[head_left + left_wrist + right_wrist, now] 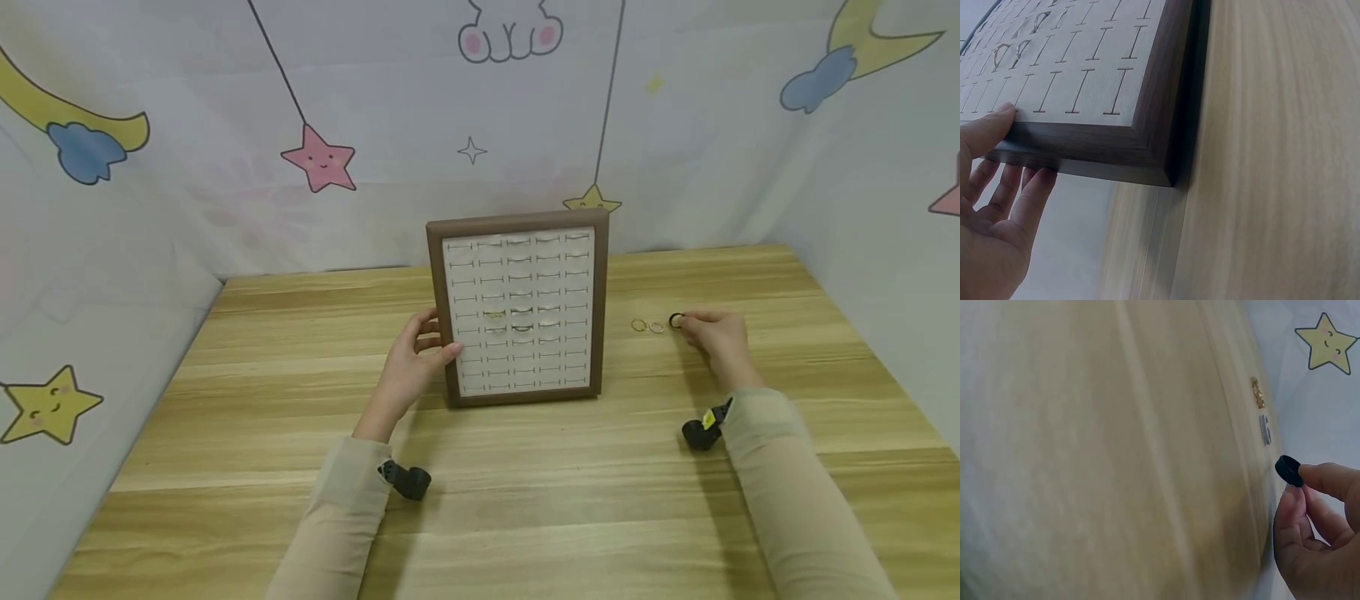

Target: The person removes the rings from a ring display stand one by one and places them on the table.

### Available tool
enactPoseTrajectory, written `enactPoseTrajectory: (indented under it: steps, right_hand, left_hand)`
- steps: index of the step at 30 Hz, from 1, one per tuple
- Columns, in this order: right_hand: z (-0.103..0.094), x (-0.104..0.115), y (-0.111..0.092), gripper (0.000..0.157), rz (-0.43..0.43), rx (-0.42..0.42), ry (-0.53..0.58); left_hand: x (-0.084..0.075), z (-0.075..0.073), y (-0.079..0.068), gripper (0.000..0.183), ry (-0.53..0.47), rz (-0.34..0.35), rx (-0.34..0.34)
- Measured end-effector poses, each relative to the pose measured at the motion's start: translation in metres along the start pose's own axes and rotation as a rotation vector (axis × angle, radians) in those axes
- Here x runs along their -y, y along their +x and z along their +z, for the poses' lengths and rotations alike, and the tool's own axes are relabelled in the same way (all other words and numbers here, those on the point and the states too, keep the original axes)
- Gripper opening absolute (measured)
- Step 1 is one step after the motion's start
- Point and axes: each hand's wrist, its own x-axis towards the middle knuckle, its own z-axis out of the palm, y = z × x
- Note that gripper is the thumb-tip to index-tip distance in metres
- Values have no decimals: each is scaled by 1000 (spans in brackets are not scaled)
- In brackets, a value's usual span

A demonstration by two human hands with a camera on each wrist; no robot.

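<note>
A framed ring display board (pixel 558 333) stands upright on the table, its pale slotted face holding several rings around the middle rows. My left hand (pixel 412 358) grips the board's left edge, thumb in front and fingers behind, as the left wrist view also shows. Off to the right, my right hand (pixel 718 337) pinches a black ring (pixel 1289 470) between thumb and fingertip. Beside it on the table lie a silver ring (pixel 1264 430) and a gold ring (pixel 1257 393), in a short row between the right hand and the board.
The wood-grain table (pixel 570 492) reaches back to a white cloth backdrop (pixel 405 100) printed with stars and moons. Cloth also hangs along both sides. A small black camera sits on each wrist, such as the left wrist camera (pixel 408 481).
</note>
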Motion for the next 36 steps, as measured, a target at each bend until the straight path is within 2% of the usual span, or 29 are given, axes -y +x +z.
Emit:
enactPoseTrajectory:
  steps: [14,21,23,28,29,31,33,36]
  right_hand:
    - [-1,-7,10,44,-7,-31,-54]
    - [-2,-5,8,47,4,-10,-29]
    - [-3,-5,6,40,1,-14,-7]
    - [-5,0,1,8,-3,-42,63]
    - [-6,2,0,6,0,-45,75]
    - [-6,7,-2,12,12,-50,83]
    - [-6,13,-4,25,5,-54,46]
    - [-3,24,-8,46,-50,-58,-21]
  left_hand:
    - [-1,1,0,69,7,0,0]
    - [-1,0,-1,69,7,3,0]
    - [-1,0,-1,69,7,3,-1]
    - [0,0,-1,69,5,9,-1]
    - [0,0,-1,68,2,8,-1]
    - [0,1,-1,69,1,12,0]
    - [0,1,0,69,1,16,3]
    - [1,1,0,69,1,15,4]
